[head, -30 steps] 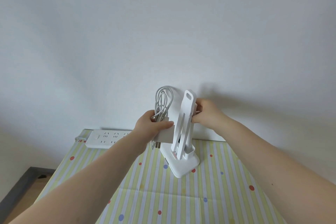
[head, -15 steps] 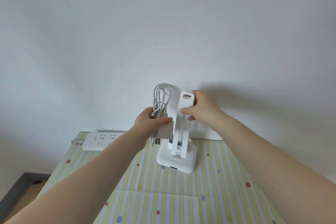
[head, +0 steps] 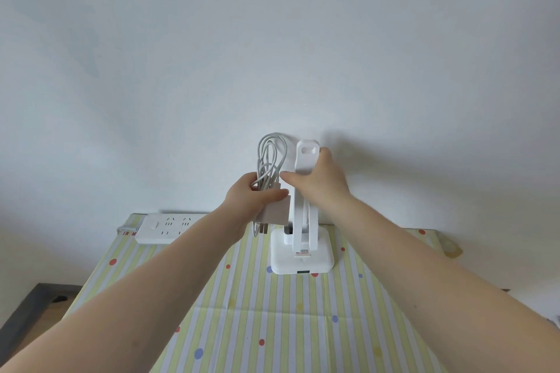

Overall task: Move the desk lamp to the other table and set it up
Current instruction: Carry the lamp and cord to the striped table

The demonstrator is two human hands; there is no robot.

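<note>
A white folded desk lamp [head: 303,260] stands upright on its square base at the far middle of a striped, dotted tablecloth [head: 272,318], close to the wall. My right hand [head: 318,182] grips the upper part of the lamp's folded arm, thumb across its front. My left hand [head: 257,197] holds the coiled grey cable [head: 269,157] and the white plug adapter [head: 274,212] just left of the lamp arm; the cable loops stick up above my fingers.
A white power strip [head: 165,227] lies at the table's far left against the wall. A dark grey piece of furniture [head: 27,312] shows beyond the table's left edge. The pale wall rises right behind the lamp.
The lamp base has turned from tilted to square and flat on the table. My right hand shifted from behind the arm's top to gripping it from the front and right.
</note>
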